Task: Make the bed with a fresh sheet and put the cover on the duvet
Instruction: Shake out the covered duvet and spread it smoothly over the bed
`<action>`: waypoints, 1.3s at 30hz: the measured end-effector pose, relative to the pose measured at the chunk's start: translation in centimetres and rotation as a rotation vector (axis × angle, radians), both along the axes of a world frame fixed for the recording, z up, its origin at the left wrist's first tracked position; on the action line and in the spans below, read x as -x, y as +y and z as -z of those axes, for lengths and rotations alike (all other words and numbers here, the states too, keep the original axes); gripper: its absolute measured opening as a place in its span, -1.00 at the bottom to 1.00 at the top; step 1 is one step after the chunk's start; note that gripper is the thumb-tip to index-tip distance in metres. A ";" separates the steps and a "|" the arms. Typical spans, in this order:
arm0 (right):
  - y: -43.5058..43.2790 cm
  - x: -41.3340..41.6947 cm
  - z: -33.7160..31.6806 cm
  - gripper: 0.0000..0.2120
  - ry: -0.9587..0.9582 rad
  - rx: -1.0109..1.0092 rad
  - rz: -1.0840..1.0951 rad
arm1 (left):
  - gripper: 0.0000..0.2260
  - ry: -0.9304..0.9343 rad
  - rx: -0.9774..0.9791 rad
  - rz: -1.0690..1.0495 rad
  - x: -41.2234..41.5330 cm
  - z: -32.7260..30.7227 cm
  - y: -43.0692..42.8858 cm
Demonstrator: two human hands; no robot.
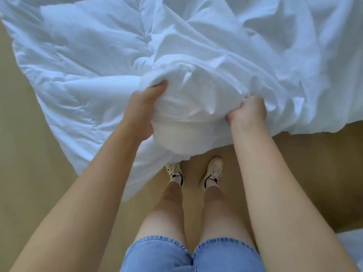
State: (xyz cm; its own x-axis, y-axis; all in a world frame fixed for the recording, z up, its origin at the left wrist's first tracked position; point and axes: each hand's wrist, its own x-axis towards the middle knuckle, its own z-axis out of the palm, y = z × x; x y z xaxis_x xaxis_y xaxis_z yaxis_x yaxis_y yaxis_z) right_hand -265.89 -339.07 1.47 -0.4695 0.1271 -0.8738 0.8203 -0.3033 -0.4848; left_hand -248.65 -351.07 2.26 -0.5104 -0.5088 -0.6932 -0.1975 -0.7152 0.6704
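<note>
The floor (29, 193) is plain beige, and a person in denim shorts (157, 256) and white shoes (213, 171) stands on it. The white quilted duvet (82, 61) spreads over the far and left part of the floor; what lies under it is hidden. The thinner, wrinkled white cover (255, 55) lies over its right part. The left hand (141, 110) and the right hand (247, 112) each grip the bunched near edge of the cover tightly, above the feet.
</note>
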 end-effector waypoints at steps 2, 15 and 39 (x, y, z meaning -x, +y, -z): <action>2.5 -0.4 0.3 -0.73 -0.086 -0.067 -0.010 | -0.70 -0.242 -0.050 -0.104 -6.0 1.5 -0.3; 5.8 -8.3 2.0 -0.78 -0.175 -0.352 -0.924 | -0.51 -0.129 -0.160 0.244 -3.9 3.0 -6.2; -21.4 -24.4 4.2 -0.82 0.445 -0.699 -1.803 | -0.83 -0.260 0.170 0.853 -11.2 4.3 -23.7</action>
